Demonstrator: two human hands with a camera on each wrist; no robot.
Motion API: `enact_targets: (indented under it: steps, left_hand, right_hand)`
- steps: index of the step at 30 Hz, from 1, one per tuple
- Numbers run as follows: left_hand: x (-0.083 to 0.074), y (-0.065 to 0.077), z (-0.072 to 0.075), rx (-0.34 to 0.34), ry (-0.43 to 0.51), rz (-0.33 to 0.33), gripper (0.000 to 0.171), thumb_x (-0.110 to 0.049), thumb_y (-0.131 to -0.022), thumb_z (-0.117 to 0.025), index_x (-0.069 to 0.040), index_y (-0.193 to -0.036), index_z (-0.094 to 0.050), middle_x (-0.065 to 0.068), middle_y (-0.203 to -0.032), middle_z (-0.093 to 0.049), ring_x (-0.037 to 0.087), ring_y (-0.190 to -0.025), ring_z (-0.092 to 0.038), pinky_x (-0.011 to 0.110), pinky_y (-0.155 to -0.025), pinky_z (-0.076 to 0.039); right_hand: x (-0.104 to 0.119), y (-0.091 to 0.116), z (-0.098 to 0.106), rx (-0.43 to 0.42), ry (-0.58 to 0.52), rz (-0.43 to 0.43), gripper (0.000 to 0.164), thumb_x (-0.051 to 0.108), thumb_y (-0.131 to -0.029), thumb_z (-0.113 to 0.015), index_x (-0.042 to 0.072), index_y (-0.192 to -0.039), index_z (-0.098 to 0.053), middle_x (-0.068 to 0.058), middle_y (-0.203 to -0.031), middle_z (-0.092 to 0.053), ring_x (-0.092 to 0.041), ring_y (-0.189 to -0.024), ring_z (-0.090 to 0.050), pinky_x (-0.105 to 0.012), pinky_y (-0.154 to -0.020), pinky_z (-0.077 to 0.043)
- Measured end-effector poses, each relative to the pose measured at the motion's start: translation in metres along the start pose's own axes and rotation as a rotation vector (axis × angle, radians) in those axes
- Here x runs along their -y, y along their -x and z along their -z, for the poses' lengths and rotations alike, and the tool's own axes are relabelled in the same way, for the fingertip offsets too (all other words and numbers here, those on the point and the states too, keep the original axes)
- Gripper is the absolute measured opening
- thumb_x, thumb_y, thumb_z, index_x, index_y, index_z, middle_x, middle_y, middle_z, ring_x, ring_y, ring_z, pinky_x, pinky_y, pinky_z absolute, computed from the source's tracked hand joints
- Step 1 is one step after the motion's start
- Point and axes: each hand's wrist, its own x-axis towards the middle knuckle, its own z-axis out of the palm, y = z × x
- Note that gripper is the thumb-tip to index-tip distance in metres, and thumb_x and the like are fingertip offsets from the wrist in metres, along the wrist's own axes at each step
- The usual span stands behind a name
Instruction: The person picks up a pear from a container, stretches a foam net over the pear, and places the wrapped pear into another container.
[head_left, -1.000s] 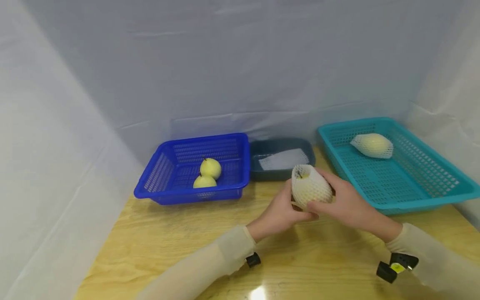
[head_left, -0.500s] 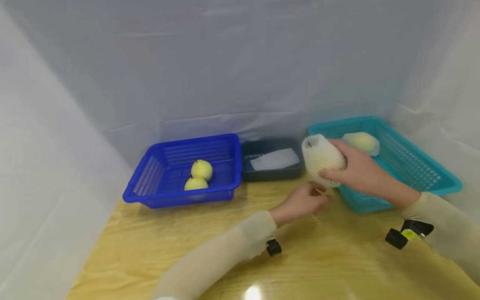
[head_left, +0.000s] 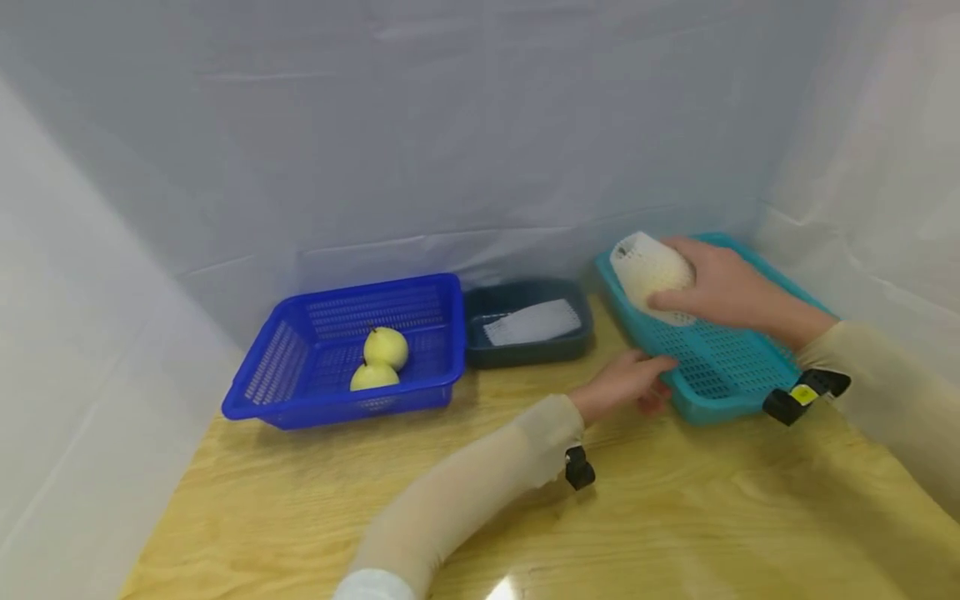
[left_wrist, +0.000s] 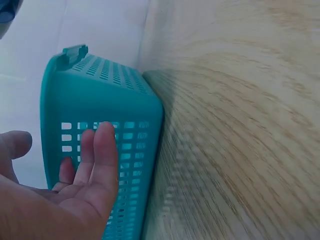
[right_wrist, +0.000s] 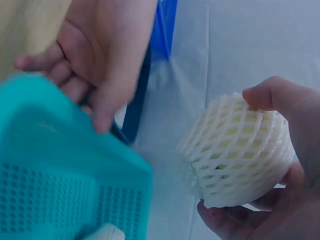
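A pear in a white foam net (head_left: 651, 273) is held in my right hand (head_left: 723, 287), raised over the left part of the teal basket (head_left: 738, 408). In the right wrist view, thumb and fingers wrap that netted pear (right_wrist: 240, 155). My left hand (head_left: 626, 385) is at the basket's near left corner, thumb by the rim. The left wrist view shows the left fingers (left_wrist: 102, 155) fairly straight beside the basket's perforated outer wall (left_wrist: 127, 165); whether they touch it I cannot tell. Part of a white item (right_wrist: 107, 233) shows inside the basket.
On the left stands a blue basket (head_left: 277, 400) with two bare pears (head_left: 386, 347). Between the baskets sits a dark green tray (head_left: 525, 357) holding white foam netting (head_left: 534, 323). A pale sheet (head_left: 480, 125) hangs behind the wooden table (head_left: 480, 533).
Both hands held the netted pear earlier. The left hand let go and moved right to the teal basket's corner. The right hand carried the pear up and away, over the basket.
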Motion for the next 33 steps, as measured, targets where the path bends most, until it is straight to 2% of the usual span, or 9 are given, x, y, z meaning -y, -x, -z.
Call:
enact_targets:
  steps: [4,6,9,12,15,19,25,29,33]
  left_hand:
    - [0.0,-0.006,-0.001,0.019,0.049,0.025,0.027,-0.032,-0.101,-0.06,-0.006,-0.104,-0.062,0.027,-0.105,-0.071,0.027,-0.066,-0.068,0.053,-0.085,-0.058]
    - [0.001,-0.008,-0.001,0.015,0.062,0.029,0.023,-0.029,-0.102,-0.06,-0.006,-0.1,-0.062,0.029,-0.106,-0.07,0.021,-0.062,-0.065,0.054,-0.085,-0.058]
    - [0.001,-0.01,-0.001,0.013,0.068,0.024,0.022,-0.026,-0.103,-0.057,-0.005,-0.098,-0.061,0.032,-0.107,-0.068,0.022,-0.063,-0.065,0.056,-0.086,-0.057]
    - [0.001,-0.011,-0.002,0.015,0.064,0.012,0.022,-0.023,-0.104,-0.055,-0.003,-0.097,-0.062,0.034,-0.107,-0.067,0.029,-0.068,-0.067,0.057,-0.087,-0.056]
    - [0.001,-0.012,-0.005,0.008,0.069,0.008,0.021,-0.022,-0.104,-0.056,-0.002,-0.1,-0.062,0.031,-0.1,-0.068,0.032,-0.071,-0.068,0.057,-0.086,-0.056]
    - [0.0,-0.012,-0.008,-0.003,0.077,0.012,0.021,-0.022,-0.103,-0.057,-0.002,-0.103,-0.062,0.022,-0.087,-0.068,0.025,-0.064,-0.064,0.057,-0.085,-0.056]
    - [-0.003,-0.012,-0.014,-0.013,0.064,0.019,0.021,-0.021,-0.103,-0.056,-0.002,-0.097,-0.061,0.021,-0.084,-0.066,0.022,-0.061,-0.061,0.058,-0.085,-0.056]
    - [-0.004,-0.013,-0.019,-0.019,0.027,0.015,0.021,-0.021,-0.103,-0.055,-0.003,-0.095,-0.06,0.016,-0.079,-0.065,0.021,-0.059,-0.061,0.057,-0.082,-0.057]
    - [-0.004,-0.015,-0.022,-0.03,0.017,0.017,0.021,-0.022,-0.103,-0.056,-0.004,-0.093,-0.059,0.013,-0.075,-0.064,0.02,-0.057,-0.06,0.055,-0.079,-0.059]
  right_hand:
    - [-0.008,-0.018,0.006,-0.001,0.055,-0.001,0.08,0.038,-0.087,-0.075,0.006,-0.151,-0.038,-0.026,-0.124,-0.062,-0.037,-0.096,-0.064,-0.046,-0.067,-0.054]
    - [-0.012,-0.027,0.008,0.0,0.085,0.007,0.078,0.037,-0.086,-0.076,0.005,-0.148,-0.042,-0.026,-0.122,-0.063,-0.036,-0.094,-0.064,-0.047,-0.067,-0.054]
    - [-0.017,-0.042,0.011,0.018,0.124,0.024,0.075,0.038,-0.085,-0.077,0.003,-0.143,-0.046,-0.025,-0.119,-0.064,-0.035,-0.094,-0.064,-0.048,-0.069,-0.053]
    - [-0.023,-0.054,0.012,0.049,0.16,0.03,0.074,0.039,-0.085,-0.076,0.0,-0.14,-0.047,-0.025,-0.118,-0.064,-0.035,-0.093,-0.063,-0.05,-0.071,-0.053]
    - [-0.029,-0.066,0.011,0.093,0.214,0.03,0.073,0.04,-0.086,-0.074,-0.002,-0.14,-0.046,-0.025,-0.119,-0.063,-0.034,-0.094,-0.062,-0.05,-0.073,-0.051]
    - [-0.039,-0.079,0.008,0.155,0.287,0.018,0.074,0.039,-0.089,-0.071,-0.004,-0.143,-0.043,-0.028,-0.129,-0.058,-0.039,-0.101,-0.061,-0.054,-0.076,-0.05]
    - [-0.053,-0.092,0.002,0.218,0.342,-0.039,0.078,0.035,-0.088,-0.071,-0.01,-0.144,-0.04,-0.036,-0.138,-0.049,-0.051,-0.115,-0.055,-0.063,-0.086,-0.048]
    - [-0.069,-0.101,-0.005,0.241,0.341,-0.053,0.074,0.031,-0.087,-0.073,-0.013,-0.139,-0.044,-0.037,-0.134,-0.051,-0.052,-0.112,-0.056,-0.062,-0.084,-0.049]
    - [-0.086,-0.112,-0.014,0.278,0.344,-0.044,0.066,0.028,-0.085,-0.073,-0.014,-0.131,-0.05,-0.035,-0.125,-0.056,-0.044,-0.1,-0.06,-0.056,-0.077,-0.051]
